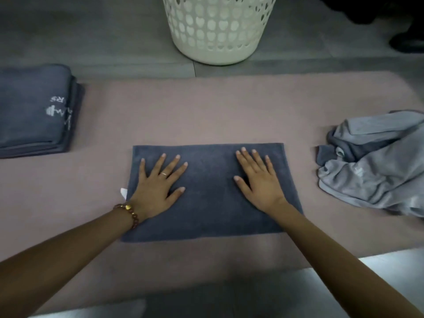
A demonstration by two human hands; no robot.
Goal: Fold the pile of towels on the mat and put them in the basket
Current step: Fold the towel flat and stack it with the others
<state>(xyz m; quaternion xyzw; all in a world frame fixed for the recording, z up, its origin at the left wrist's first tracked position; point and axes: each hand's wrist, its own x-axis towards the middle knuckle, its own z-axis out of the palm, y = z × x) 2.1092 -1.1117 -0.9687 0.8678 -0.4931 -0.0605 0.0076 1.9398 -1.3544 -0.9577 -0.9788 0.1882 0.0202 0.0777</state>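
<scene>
The single view sits on the person's head, above the near edge of the mat (206, 115), and looks forward and steeply down. It is close: both forearms enter from the bottom corners, and the left hand (158, 187) and right hand (259, 180) lie mid-frame. The wide lens bows the mat's far edge. The basket (215, 31) beyond it is cut off by the top of the frame.

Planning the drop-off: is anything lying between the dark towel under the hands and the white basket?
Nothing visible does. Only bare mat and floor lie between the dark towel and the basket; the folded stack sits off to the left, the unfolded pile to the right.
</scene>
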